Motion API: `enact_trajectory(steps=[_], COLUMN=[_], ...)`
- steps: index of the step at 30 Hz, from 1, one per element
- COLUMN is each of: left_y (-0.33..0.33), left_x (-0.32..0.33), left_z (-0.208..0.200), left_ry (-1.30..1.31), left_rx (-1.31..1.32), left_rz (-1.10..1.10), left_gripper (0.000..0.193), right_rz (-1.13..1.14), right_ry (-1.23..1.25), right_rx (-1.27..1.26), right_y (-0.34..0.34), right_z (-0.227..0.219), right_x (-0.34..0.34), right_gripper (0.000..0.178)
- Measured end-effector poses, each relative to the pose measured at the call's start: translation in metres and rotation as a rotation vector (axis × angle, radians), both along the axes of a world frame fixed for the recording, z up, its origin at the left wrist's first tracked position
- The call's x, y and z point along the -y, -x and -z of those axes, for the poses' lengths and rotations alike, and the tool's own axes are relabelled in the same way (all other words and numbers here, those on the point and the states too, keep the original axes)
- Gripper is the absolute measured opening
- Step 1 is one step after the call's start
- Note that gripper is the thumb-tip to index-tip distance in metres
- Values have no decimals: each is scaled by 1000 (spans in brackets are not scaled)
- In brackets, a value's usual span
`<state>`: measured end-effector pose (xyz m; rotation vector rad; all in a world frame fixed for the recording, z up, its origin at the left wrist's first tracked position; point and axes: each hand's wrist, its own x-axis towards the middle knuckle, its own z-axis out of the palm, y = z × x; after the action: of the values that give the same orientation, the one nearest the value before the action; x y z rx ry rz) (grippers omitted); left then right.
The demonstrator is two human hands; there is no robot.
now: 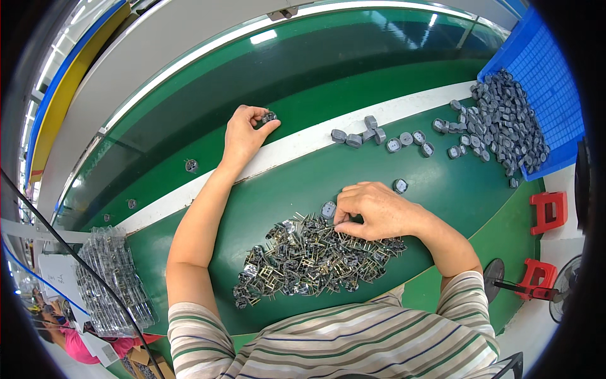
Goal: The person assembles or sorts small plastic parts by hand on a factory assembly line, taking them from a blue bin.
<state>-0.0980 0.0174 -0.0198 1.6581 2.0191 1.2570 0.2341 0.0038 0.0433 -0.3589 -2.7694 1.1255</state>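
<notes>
My left hand [242,138] reaches out over the green belt beyond the white rail. Thumb and fingers pinch a small dark round part [269,117] with shiny bits on it. My right hand [377,211] is at the upper right edge of a heap of small metal-pronged parts [309,259]. Its fingertips are closed together low by the heap; what lies between them is hidden. A grey rounded housing [328,210] lies right beside those fingertips. Another grey housing [400,186] rests just past the knuckles.
Several grey housings [369,134] lie along the white rail [297,146]. A tipped blue crate [543,69] spills a large pile of them [505,120] at right. Small round parts [191,165] sit on the belt. Clear plastic trays [113,278] are stacked at left, near a black cable [82,262].
</notes>
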Motion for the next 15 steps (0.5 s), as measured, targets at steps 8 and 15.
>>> enact_trajectory(steps=[8, 15], left_y=[-42, -71], left_x=[20, 42], left_z=[-60, -54], left_ry=[23, 181], left_rx=[-58, -151], left_rz=[818, 1261], left_gripper=[36, 40], right_rz=[449, 596], right_ry=[464, 346], right_rx=[30, 24], right_y=[-17, -18], right_z=[9, 8], right_x=[-36, -49], right_gripper=[17, 15])
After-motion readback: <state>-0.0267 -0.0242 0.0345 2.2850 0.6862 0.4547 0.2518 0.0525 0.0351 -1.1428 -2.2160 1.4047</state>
